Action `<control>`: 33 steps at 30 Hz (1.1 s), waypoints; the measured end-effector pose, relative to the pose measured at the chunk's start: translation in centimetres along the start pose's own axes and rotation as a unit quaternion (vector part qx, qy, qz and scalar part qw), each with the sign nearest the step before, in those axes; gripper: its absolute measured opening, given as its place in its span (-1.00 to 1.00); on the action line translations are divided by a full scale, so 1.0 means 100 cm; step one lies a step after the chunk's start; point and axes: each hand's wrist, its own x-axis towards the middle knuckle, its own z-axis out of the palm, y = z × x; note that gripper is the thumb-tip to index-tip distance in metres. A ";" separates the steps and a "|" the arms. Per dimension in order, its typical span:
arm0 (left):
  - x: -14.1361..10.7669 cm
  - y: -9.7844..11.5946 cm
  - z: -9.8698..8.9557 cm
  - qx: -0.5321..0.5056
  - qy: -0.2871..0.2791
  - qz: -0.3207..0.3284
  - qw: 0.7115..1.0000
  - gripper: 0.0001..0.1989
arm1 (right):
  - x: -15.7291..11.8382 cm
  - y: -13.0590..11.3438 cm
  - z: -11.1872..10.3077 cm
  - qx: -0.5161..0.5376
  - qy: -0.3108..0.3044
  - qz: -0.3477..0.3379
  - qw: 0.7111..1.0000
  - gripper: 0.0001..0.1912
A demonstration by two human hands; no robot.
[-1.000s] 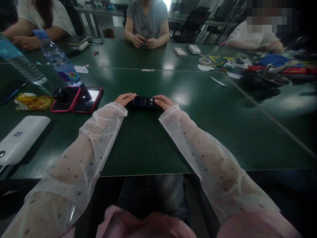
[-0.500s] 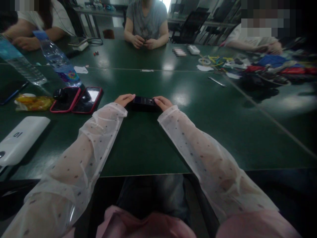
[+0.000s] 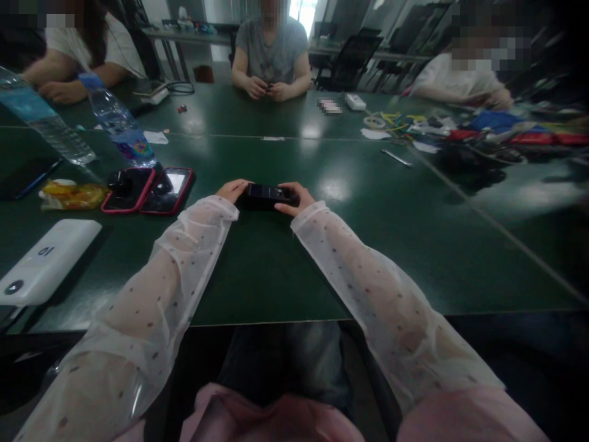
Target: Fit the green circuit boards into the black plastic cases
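Note:
A small black box-shaped device with faint pale markings on its top lies at the middle of the green table. My left hand grips its left end, with the fingers closed along the side. At the other end, my right hand wraps round the device, thumb on the near side and fingers over the far side. Sheer white dotted sleeves cover both forearms. The undersides of the fingers are hidden.
To the left lie two red-cased phones, a yellow snack packet, a white power bank and two tilted-looking water bottles. A wrench and a heap of cables are at right. Several people sit opposite.
My right hand has shifted its hold: the thumb has moved to the near side and the fingers reach over the far side. The view has tilted slightly, and the device stays in place.

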 end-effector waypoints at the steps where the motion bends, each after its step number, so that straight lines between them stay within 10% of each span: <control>1: 0.001 -0.001 0.000 0.004 -0.001 0.000 1.000 -0.58 | -0.001 -0.001 0.000 -0.018 0.002 0.002 1.000 -0.31; 16: 0.002 -0.003 0.002 -0.048 0.012 -0.003 0.999 -0.68 | 0.007 -0.004 -0.010 0.198 0.103 0.033 0.974 -0.20; 24: 0.003 -0.003 -0.001 -0.033 -0.018 0.004 0.999 -0.65 | 0.012 0.033 -0.030 0.037 0.225 0.092 0.969 -0.29; 33: 0.006 -0.014 0.001 0.018 -0.025 0.020 0.999 -0.61 | 0.017 0.037 -0.021 -0.118 0.170 0.127 0.970 -0.31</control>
